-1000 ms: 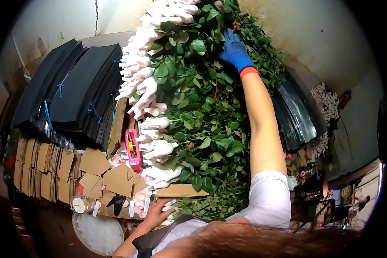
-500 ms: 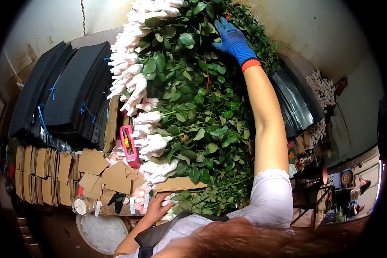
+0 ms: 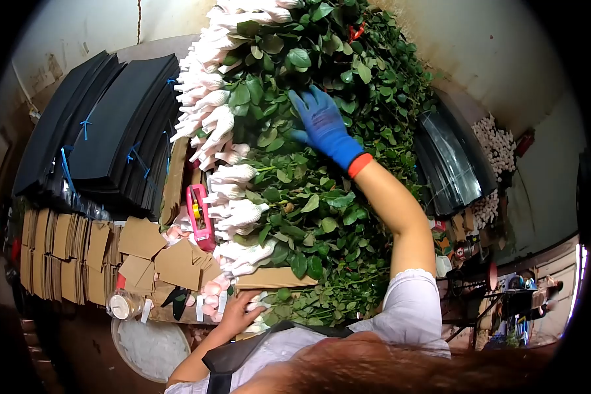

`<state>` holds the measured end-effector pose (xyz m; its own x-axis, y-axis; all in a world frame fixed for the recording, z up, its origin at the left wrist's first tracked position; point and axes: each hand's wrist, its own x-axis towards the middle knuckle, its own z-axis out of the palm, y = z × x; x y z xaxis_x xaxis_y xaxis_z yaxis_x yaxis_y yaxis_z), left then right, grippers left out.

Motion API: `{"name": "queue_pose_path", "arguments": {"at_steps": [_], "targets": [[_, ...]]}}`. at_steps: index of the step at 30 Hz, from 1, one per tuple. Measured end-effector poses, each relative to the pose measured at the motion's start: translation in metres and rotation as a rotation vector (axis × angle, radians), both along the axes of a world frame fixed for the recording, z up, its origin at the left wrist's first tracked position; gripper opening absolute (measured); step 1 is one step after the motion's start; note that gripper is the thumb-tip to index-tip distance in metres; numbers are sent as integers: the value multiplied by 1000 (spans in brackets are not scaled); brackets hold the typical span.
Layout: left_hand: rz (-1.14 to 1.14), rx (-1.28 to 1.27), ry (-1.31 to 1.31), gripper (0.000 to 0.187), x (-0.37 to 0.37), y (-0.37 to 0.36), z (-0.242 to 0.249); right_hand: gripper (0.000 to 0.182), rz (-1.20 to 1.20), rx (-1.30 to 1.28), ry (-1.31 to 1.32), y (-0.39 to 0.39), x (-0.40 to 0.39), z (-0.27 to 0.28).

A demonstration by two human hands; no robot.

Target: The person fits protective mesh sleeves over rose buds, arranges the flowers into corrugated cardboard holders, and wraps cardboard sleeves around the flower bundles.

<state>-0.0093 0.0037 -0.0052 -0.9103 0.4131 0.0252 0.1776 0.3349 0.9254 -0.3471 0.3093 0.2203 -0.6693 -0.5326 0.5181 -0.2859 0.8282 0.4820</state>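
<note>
In the head view, my right hand [image 3: 325,128], in a blue glove with an orange-red cuff, lies over a large heap of leafy green flower stems [image 3: 335,203]. Its fingers are spread against the leaves, and no grip on a stem shows. Flower heads in white netting sleeves [image 3: 220,125] line the left side of the heap. Down at the near edge, my bare left hand [image 3: 240,315] curls its fingers around a few white-netted flower heads [image 3: 259,302]; its fingertips are partly hidden.
A pink tape dispenser [image 3: 200,217] and cardboard pieces [image 3: 177,262] lie left of the flowers. Beyond are stacks of black sheets [image 3: 121,125] tied with blue string. A cardboard strip [image 3: 276,278] lies by the near stems. A white tub [image 3: 151,351] stands below left. Clear plastic sleeves [image 3: 456,157] are at right.
My right hand has drawn back from the far end of the leaves toward me and slightly left, to the middle of the heap. My left hand stays at the near edge.
</note>
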Motion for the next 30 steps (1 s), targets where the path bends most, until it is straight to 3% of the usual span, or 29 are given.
{"name": "queue_pose_path", "arguments": {"at_steps": [3, 6, 8, 10, 12, 15, 18, 19, 22, 24, 27, 30], "targets": [[18, 47, -26, 43, 4, 0, -10, 82, -114, -97, -74, -2, -49, -50], [16, 59, -27, 44, 1, 0, -6, 77, -264, 59, -66, 7, -128, -55], [14, 54, 13, 44, 2, -1, -12, 61, -275, -123, -426, 9, -146, -18], [16, 24, -54, 44, 1, 1, -16, 53, -314, -41, -477, -9, -141, 25], [17, 19, -76, 44, 9, 0, -13, 47, -246, 66, -358, -3, -153, 14], [17, 24, 3, 45, 3, 0, -8, 55, -192, -64, -318, 6, -146, -5], [9, 61, 38, 46, 4, 1, -13, 57, -393, -198, -545, 0, -141, -5], [11, 52, 25, 47, 3, 1, -11, 61, -274, -79, -377, -4, -125, -1], [12, 18, 0, 47, 5, 0, -11, 66, -347, 46, -549, -1, -124, 8], [30, 54, 119, 45, 3, 1, -13, 70, -377, 58, -582, 8, -125, 9], [32, 27, 85, 44, 3, 2, -4, 75, -393, 22, -614, 8, -100, 26], [14, -10, 63, 44, 3, 0, -8, 63, -249, -73, -449, 21, -81, 22]]}}
